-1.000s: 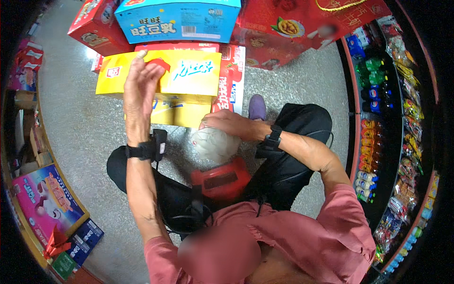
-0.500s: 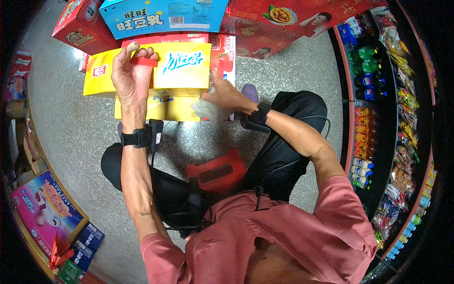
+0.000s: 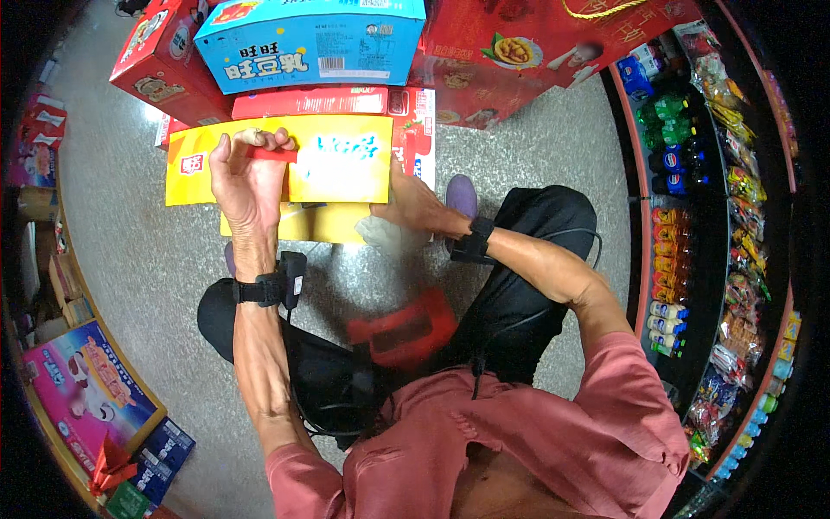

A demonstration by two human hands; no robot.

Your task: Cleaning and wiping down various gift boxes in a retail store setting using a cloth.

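A yellow carton [image 3: 346, 182] with blue lettering lies in front of me, one broad face toward me and a narrower yellow side below it. My left hand [image 3: 251, 177] is palm up at its left half, with the fingers curled around a red strip [image 3: 275, 156] that looks like the carton's handle. At the carton's right end is my right hand [image 3: 411, 203], closed on a crumpled whitish cloth [image 3: 380, 235]; part of its fingers is hidden behind the carton. Both wrists wear black straps.
Behind the carton stand a blue carton [image 3: 303, 56], a red carton [image 3: 164, 69] and a large red box [image 3: 510, 52]. A blurred red object [image 3: 402, 329] lies between my legs. Shelves with drink bottles [image 3: 666, 259] and snack bags [image 3: 739, 233] line the right; a colourful box [image 3: 86, 381] stands left.
The whole scene sits lower in the picture. Less of the carton's lower yellow side shows, so it appears tilted differently. Both hands keep their places on it.
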